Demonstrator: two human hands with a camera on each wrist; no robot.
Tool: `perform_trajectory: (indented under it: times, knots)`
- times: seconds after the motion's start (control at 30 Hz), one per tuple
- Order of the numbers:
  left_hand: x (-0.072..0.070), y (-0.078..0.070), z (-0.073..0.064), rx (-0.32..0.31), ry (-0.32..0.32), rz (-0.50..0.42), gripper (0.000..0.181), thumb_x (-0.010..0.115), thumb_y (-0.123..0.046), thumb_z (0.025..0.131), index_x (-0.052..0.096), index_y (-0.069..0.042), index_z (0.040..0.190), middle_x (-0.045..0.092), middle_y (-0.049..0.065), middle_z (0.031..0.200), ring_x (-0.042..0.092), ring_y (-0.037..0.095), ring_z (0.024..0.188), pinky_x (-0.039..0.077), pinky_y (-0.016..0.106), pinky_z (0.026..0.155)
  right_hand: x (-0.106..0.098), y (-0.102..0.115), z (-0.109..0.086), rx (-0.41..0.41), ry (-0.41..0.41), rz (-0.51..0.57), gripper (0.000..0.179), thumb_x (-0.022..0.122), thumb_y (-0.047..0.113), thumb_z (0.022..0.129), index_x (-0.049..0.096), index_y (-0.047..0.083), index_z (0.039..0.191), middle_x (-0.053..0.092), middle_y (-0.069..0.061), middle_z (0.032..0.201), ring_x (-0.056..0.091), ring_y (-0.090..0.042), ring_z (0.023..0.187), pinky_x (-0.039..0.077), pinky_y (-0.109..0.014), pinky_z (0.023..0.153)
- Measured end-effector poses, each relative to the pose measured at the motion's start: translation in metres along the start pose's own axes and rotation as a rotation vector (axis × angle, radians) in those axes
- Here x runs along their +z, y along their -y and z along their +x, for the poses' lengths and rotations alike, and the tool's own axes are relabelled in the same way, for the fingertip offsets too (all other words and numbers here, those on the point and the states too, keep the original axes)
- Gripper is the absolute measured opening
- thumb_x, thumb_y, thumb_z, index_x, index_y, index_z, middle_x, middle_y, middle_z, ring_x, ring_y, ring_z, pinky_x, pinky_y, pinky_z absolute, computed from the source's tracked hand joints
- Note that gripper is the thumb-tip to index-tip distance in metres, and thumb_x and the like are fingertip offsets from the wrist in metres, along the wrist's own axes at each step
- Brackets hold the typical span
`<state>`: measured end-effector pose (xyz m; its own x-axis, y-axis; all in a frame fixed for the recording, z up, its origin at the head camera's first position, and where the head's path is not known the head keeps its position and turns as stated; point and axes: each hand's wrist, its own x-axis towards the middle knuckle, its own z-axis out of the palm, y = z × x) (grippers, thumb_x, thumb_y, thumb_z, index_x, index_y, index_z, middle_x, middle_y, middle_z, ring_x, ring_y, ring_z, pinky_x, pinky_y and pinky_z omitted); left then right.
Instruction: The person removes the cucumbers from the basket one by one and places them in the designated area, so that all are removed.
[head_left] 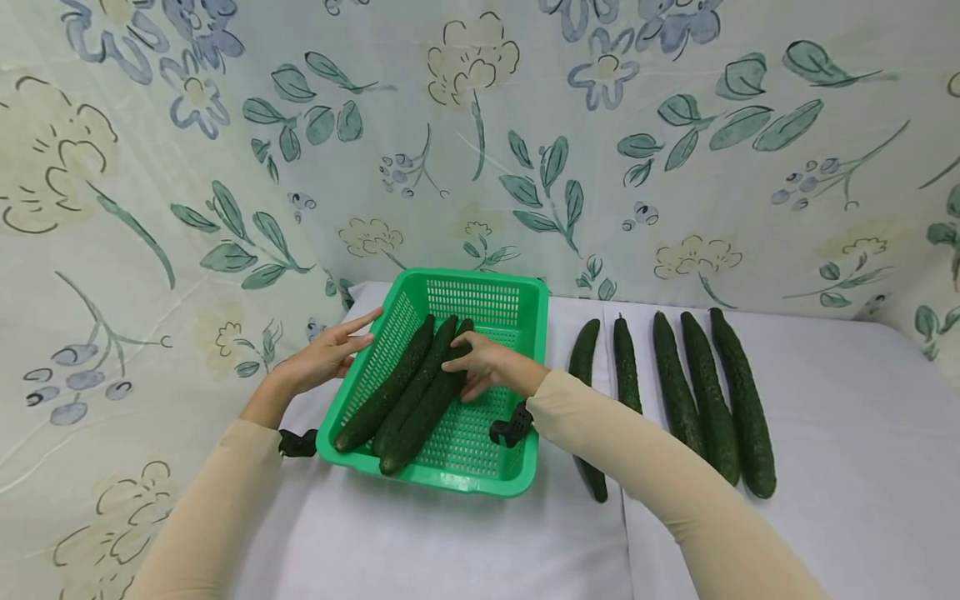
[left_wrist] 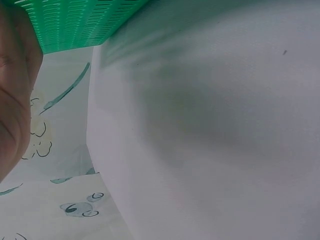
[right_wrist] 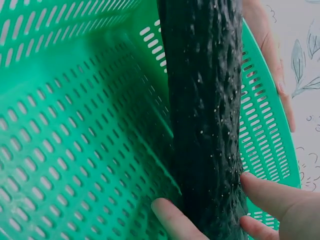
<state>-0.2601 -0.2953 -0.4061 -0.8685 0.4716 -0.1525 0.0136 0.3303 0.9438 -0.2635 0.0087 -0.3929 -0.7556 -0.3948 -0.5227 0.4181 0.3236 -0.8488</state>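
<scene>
A green plastic basket stands on the white cloth, with three dark green cucumbers lying lengthwise along its left side. My right hand reaches in over the right wall and grips the rightmost of these cucumbers. Up close in the right wrist view, fingers lie along one side of that cucumber, and another digit shows on its opposite side. Fairly straight fingers of my left hand rest against the basket's outer left side near the rim. Only part of the left hand shows in the left wrist view, beside the basket wall.
Right of the basket, several more cucumbers lie on the cloth: a thin one nearest, another beside it, then a group of three. My right forearm crosses above some of them. A flowered curtain hangs behind the table.
</scene>
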Motion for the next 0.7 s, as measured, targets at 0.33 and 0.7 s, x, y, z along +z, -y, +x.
perform_trajectory:
  times: [0.33,0.7]
  knots:
    - [0.0003,-0.0011,0.0010,-0.007,-0.001,0.003,0.058,0.045,-0.031,0.108,0.020,-0.032,0.161,0.032,0.002,0.065,0.024,0.014,0.048,0.031,0.034,0.051,-0.0003,-0.0052,0.0041,0.010,0.043,0.053,0.070,0.069,0.007,0.095,0.030,0.014,0.152,0.036,-0.045,0.137,0.066,-0.049,0.096,0.054,-0.052,0.082]
    - [-0.0010,0.0022,0.0012,-0.010,-0.003,0.003,0.058,0.046,-0.033,0.108,0.020,-0.034,0.161,0.026,-0.002,0.057,0.022,0.016,0.048,0.034,0.028,0.050,0.0063,-0.0058,0.0072,0.023,0.076,0.143,0.074,0.067,0.001,0.095,0.023,0.014,0.153,0.013,-0.039,0.153,0.045,-0.062,0.121,0.053,-0.055,0.083]
